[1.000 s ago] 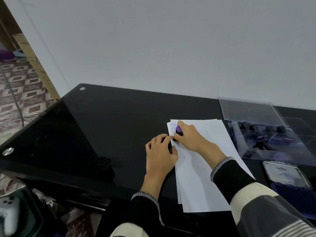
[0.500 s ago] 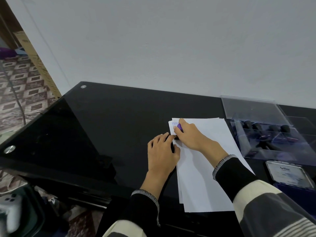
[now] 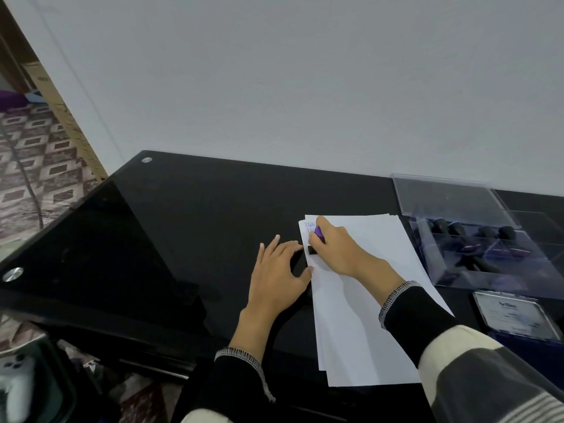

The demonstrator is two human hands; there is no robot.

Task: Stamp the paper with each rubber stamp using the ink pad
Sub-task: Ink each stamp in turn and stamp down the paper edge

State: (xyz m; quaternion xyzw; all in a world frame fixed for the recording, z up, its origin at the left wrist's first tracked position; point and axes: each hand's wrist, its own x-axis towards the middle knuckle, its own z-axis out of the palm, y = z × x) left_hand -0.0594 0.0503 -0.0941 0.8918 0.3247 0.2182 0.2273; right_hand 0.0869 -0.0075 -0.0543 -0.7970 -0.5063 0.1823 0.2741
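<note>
Head view: black table carries the paper, with a clear stamp box and ink pad right of it. Left hand lies flat, fingers spread, at the paper's edge. Right hand grips a purple stamp on the paper's far-left corner.

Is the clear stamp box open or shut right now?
Open. The clear stamp box has its lid swung back behind it, away from the person, and the dark stamp handles inside stand uncovered.
</note>
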